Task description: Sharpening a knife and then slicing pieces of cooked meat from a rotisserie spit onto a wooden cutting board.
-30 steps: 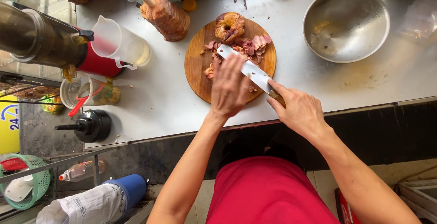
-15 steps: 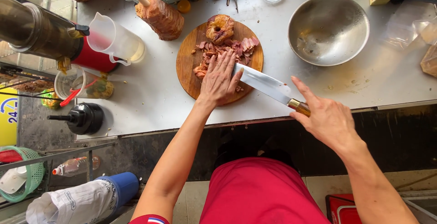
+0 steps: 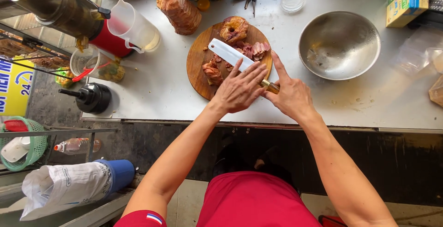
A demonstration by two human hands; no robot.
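On the round wooden board (image 3: 198, 70), my right hand (image 3: 290, 95) is closed around the big knife (image 3: 230, 55) by its handle. My left hand (image 3: 240, 88) lies flat and open on the blade, beside the sliced meat (image 3: 251, 49).

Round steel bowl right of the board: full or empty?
Empty. The round steel bowl stands upright, bare metal bottom showing, with only smears and small bits inside.
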